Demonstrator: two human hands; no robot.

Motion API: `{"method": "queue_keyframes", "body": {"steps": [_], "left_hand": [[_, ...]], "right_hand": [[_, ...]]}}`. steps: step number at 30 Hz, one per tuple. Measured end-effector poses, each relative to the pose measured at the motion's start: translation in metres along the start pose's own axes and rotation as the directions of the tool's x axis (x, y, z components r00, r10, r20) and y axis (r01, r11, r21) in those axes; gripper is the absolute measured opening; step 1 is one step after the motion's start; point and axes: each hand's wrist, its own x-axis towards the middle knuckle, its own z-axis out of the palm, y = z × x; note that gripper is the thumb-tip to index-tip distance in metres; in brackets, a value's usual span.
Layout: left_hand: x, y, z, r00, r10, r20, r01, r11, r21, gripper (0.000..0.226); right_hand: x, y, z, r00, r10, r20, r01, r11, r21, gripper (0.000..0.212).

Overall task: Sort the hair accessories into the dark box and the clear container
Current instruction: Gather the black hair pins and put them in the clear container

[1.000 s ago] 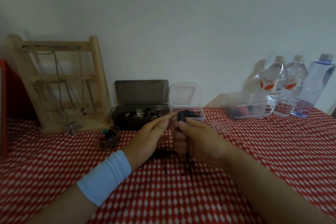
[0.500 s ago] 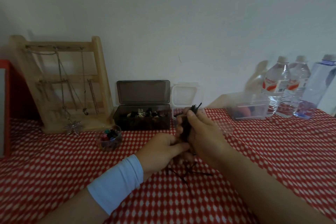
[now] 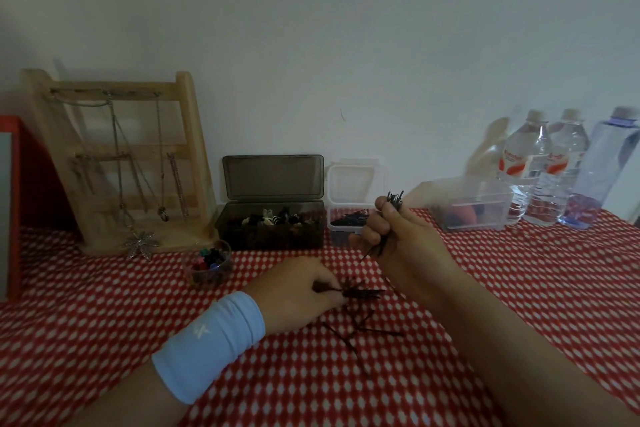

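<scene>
Nearest the camera, both forearms reach in over a red and white tablecloth [image 3: 519,288], the left one wearing a pale blue wristband [image 3: 207,343]. Between the arms a few loose pins [image 3: 367,333] lie crossed on the cloth, thin and dark. Just beyond them the left hand [image 3: 298,291] rests low on the cloth, its thumb and fingertips pinching one end of a small bunch of pins [image 3: 362,293] that lies flat and points right. The right hand [image 3: 398,239] is raised above and behind that, fingers curled round a bundle of pins [image 3: 394,198] held upright, the tips sticking out over the top of the fist and a few ends showing below it. Left of the hands stands a small clear cup [image 3: 211,265] with coloured bits inside. Further back, near the wall, the dark box [image 3: 270,229] sits with its lid tipped up and a jumble of black and pale hair pieces in it. Just beside its right end is the clear container [image 3: 337,232], lid up too, with dark pins lying in it; the raised hand partly covers it. To the right are a bigger clear tub [image 3: 474,204] and three water bottles [image 3: 540,166]. At the far left a wooden stand [image 3: 117,156] hung with necklaces stands by the wall
</scene>
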Motion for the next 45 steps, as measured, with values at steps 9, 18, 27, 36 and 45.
{"method": "queue_keyframes", "body": {"steps": [9,18,27,36,45], "left_hand": [[0.001,0.036,0.004,0.98,-0.079,0.181,0.169,-0.143,-0.975,0.04],[-0.001,0.032,-0.01,0.978,-0.03,0.207,0.184,-0.348,-0.919,0.043],[0.044,0.009,-0.059,0.907,-0.399,-0.134,0.187,0.667,-0.721,0.025],[0.109,-0.022,-0.054,0.939,-0.093,-0.331,0.033,0.983,-0.182,0.035],[0.121,-0.034,-0.024,0.968,0.053,-0.244,-0.045,0.998,0.039,0.039]], "right_hand": [[0.0,0.009,0.01,0.976,-0.215,0.016,0.209,0.924,-0.322,0.022],[0.001,0.001,0.018,0.987,-0.103,0.119,0.155,0.774,-0.614,0.026],[0.066,-0.051,0.014,0.987,0.121,0.104,0.038,0.453,-0.891,0.018],[0.125,-0.028,-0.021,0.963,0.235,0.134,0.225,-0.417,-0.881,0.021],[0.119,-0.046,-0.045,0.968,0.141,0.205,0.22,-0.095,-0.971,0.042]]}}
